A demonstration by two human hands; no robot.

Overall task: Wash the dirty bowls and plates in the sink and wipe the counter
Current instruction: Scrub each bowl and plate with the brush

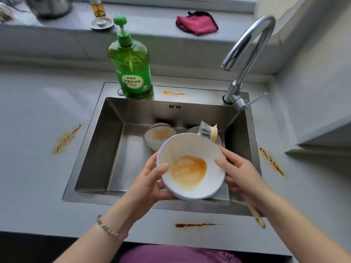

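Above the steel sink (106,149) both my hands hold a white bowl (191,166) with an orange stain in its bottom. My left hand (150,181) grips its left rim, thumb inside. My right hand (241,173) grips the right rim, thumb inside. A long-handled dish brush (208,130) passes behind the bowl and my right hand, bristles up at the far side, handle end over the sink's front edge; whether my right hand holds it is hidden. Another stained dish (158,136) lies in the sink behind the bowl, with a further one partly hidden beside it.
A green dish soap bottle (131,67) stands on the sink's back rim, the faucet (245,59) at the back right. A red cloth (196,23) lies on the windowsill. Orange smears mark the counter on the left (66,139), right (271,161), front (193,224) and back rim (172,93).
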